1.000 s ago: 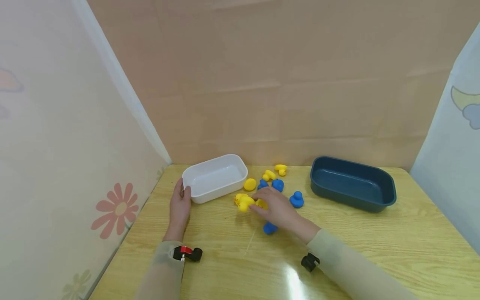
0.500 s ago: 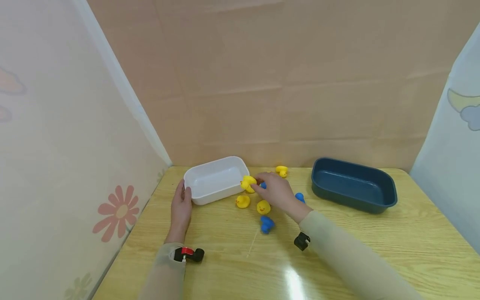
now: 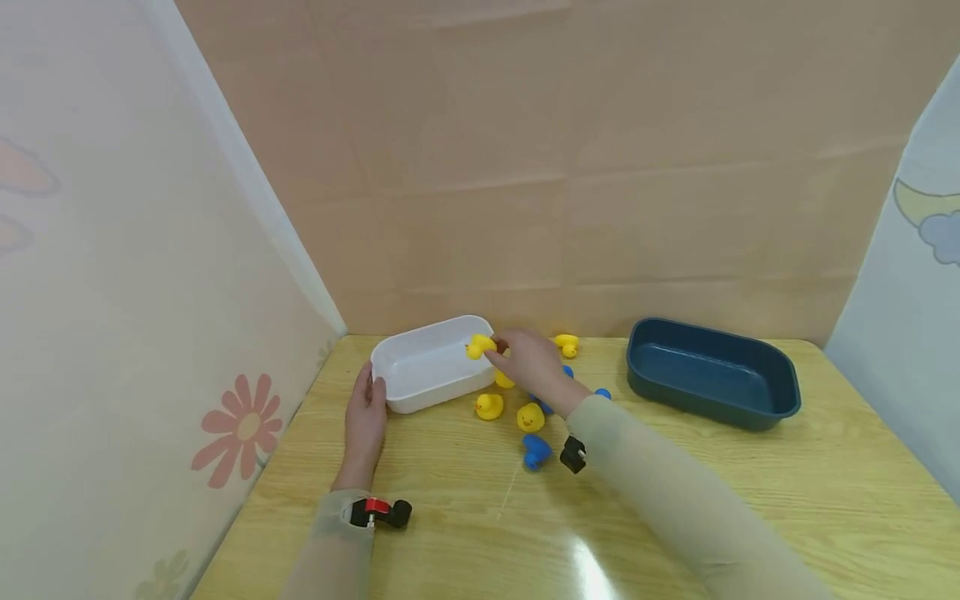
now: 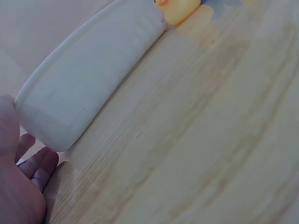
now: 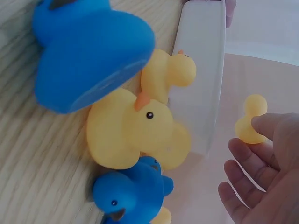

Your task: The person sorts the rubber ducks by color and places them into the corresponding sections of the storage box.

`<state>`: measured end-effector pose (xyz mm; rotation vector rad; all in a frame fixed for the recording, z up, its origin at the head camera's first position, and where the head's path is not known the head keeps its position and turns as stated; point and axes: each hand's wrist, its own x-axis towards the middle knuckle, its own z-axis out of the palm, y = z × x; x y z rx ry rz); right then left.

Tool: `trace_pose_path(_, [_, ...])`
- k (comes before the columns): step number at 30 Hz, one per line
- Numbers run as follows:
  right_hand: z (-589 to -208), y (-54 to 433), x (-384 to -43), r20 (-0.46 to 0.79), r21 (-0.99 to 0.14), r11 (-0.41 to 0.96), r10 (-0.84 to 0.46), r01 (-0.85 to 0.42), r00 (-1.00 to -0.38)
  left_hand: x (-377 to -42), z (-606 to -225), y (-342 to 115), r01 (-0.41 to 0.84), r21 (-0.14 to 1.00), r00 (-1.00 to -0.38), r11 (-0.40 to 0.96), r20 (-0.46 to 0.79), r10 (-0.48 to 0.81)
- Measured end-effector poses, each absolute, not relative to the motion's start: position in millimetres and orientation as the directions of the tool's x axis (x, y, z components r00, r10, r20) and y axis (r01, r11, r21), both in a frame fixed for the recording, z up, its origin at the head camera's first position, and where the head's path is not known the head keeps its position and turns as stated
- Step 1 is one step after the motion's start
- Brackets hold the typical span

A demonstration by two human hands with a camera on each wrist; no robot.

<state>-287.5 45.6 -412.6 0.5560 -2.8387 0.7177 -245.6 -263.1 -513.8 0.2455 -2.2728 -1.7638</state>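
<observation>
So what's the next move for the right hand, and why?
Probably lower the yellow duck and let go: the right hand pinches it, in the head view it appears over the right end of the white tray, and the left hand holds the other end.

From my end I can read no text, label, brand, number or sign in any of the three views, whether just beside the left hand (image 3: 366,423), around the right hand (image 3: 531,363), or farther out from either one.
</observation>
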Motion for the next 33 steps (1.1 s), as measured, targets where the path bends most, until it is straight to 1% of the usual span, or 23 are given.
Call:
trace_pose_path(4, [-415,38,-294,0.230,-0.438,0.806,-0.328,-0.398,-0.916,-243,-514,-266,0.020,0.966,-0.949,0.259,0.100,-0.299])
trace_pose_path(8, [-416,32,-297,0.212,-0.447,0.813,-0.309,-0.373,-0.927,-239,-514,-268,0.020,0.966,-0.952,0.259,0.098,-0.289])
trace_pose_path(15, [-420,31,-296,0.255,-0.446,0.799,-0.318,-0.403,-0.913,-233,-514,-272,0.020,0.962,-0.949,0.272,0.104,-0.297])
trace_pose_path(20, [-423,40,-295,0.296,-0.412,0.815,-0.302,-0.407,-0.906,-225,-516,-274,-0.010,0.961,-0.949,0.276,0.077,-0.305])
trace_pose_path(22, [-422,47,-296,0.327,-0.403,0.817,-0.292,-0.412,-0.899,-226,-516,-274,-0.001,0.959,-0.947,0.285,0.091,-0.307])
trace_pose_path(25, [-421,57,-296,0.350,-0.420,0.810,-0.272,-0.410,-0.896,-227,-517,-276,0.016,0.952,-0.946,0.306,0.114,-0.304])
trace_pose_path(28, [-422,63,-293,0.331,-0.455,0.796,-0.265,-0.399,-0.906,-225,-516,-281,0.017,0.941,-0.945,0.337,0.125,-0.302])
trace_pose_path(33, [-430,71,-289,0.274,-0.487,0.771,-0.310,-0.410,-0.910,-219,-513,-287,-0.011,0.938,-0.943,0.347,0.106,-0.316])
